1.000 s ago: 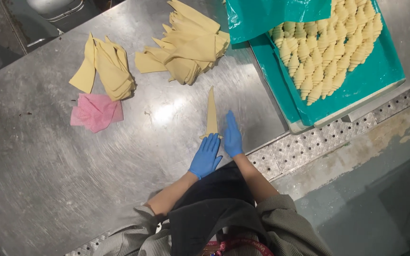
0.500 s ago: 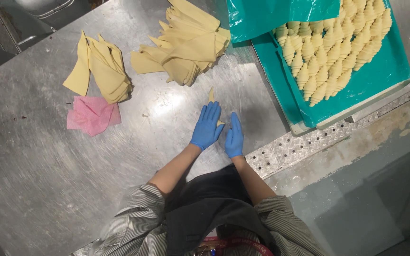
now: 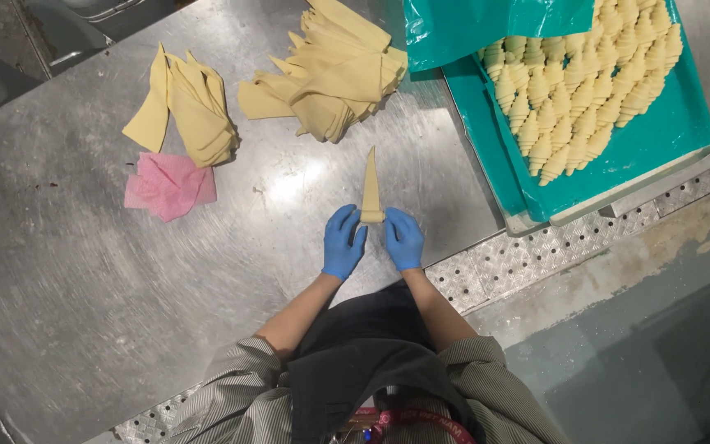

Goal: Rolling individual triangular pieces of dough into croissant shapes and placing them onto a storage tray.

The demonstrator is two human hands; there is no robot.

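**Rolling the wide end of a dough triangle**

Both hands are working together: the left hand (image 3: pixel 343 242) and right hand (image 3: pixel 403 238), in blue gloves, are pinching the wide end of the dough triangle (image 3: pixel 371 186), which is lying flat on the steel table (image 3: pixel 84 288), its tip pointing away. Judging by this, keeping even pressure on both sides should be holding the roll straight, like the shaped rolls (image 3: pixel 573 90) lining the teal tray (image 3: pixel 659 140).

Pink cloth (image 3: pixel 169 186) near dough-triangle piles (image 3: pixel 328 78); teal tray (image 3: pixel 659 140) holds shaped croissants (image 3: pixel 573 90).
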